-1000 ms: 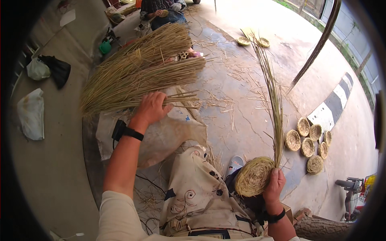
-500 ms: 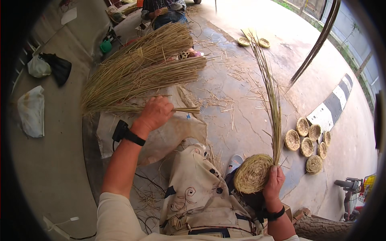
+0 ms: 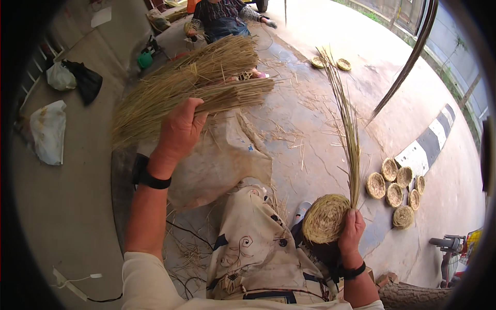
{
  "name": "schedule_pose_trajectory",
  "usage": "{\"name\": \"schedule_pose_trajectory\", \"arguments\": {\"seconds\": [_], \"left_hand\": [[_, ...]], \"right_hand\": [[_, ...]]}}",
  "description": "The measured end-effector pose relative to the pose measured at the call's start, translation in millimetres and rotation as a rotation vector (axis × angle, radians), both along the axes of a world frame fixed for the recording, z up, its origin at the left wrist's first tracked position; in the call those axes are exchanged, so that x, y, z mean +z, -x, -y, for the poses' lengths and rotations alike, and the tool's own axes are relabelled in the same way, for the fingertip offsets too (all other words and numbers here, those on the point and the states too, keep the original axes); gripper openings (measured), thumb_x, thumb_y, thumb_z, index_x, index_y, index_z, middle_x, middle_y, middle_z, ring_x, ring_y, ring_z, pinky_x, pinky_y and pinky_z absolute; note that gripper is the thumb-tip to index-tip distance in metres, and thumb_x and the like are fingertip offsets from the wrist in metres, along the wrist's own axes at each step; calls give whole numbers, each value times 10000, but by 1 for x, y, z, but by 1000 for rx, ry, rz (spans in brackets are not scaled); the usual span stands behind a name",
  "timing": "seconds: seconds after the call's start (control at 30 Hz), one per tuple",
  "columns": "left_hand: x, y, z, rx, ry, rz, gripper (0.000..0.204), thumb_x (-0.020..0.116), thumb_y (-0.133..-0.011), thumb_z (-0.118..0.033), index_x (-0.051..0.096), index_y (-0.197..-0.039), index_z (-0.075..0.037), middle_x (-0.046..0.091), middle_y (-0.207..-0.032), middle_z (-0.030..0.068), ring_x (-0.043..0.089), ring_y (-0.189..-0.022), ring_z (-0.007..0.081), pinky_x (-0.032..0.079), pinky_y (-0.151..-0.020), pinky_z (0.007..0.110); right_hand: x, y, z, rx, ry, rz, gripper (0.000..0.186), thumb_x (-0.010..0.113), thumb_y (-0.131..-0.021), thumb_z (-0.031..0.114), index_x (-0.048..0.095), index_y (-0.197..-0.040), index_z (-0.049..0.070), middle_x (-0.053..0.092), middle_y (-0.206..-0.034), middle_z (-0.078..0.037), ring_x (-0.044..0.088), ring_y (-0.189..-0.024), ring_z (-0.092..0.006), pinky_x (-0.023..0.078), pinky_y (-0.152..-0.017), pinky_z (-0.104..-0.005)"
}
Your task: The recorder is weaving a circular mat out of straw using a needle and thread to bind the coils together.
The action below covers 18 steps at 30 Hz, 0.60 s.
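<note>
My left hand [image 3: 178, 132] is raised over the large heap of dry straw [image 3: 181, 88] and closes on a bunch of its stalks. My right hand [image 3: 351, 230] grips a round coiled straw disc [image 3: 324, 218] beside my knee, together with a long loose bundle of stalks [image 3: 345, 119] that stands up from the disc. A dark watch band sits on each wrist. My patterned beige trousers [image 3: 253, 248] fill the lower middle.
A crumpled tan sack [image 3: 227, 160] lies under the straw heap. Several finished small woven baskets [image 3: 395, 188] sit in a cluster on the right; two more [image 3: 330, 63] lie farther off. Another person [image 3: 219, 18] sits at the top. Bags [image 3: 49, 129] lie on the left.
My left hand has lifted from the sack's edge up into the straw heap and closed on stalks. My right hand keeps hold of the disc and its tall stalks, nearly still.
</note>
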<state>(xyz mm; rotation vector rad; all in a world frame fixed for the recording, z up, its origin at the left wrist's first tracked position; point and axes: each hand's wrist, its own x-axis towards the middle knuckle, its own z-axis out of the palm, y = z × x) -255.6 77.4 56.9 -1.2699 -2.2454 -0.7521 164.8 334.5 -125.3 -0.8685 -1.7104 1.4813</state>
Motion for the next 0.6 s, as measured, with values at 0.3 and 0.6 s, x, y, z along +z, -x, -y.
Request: {"name": "schedule_pose_trajectory", "arguments": {"seconds": [0.3, 0.6], "left_hand": [[65, -56, 46, -20, -214, -90, 214, 700, -1040, -228, 618, -1127, -51, 660, -1011, 166, 680, -910, 355, 551, -784, 411], [51, -67, 72, -110, -192, 273, 189, 582, -1116, -172, 639, -1263, -67, 614, -969, 18, 585, -870, 106, 517, -787, 303]], "right_hand": [[2, -3, 0, 18, 43, -3, 354, 573, -1124, 328, 642, -951, 28, 491, -772, 78, 413, -719, -38, 348, -617, -240], [64, 25, 63, 546, 55, 144, 351, 617, -1085, 284, 677, -920, -19, 591, -765, 12, 511, -711, -88, 439, -631, -290]]}}
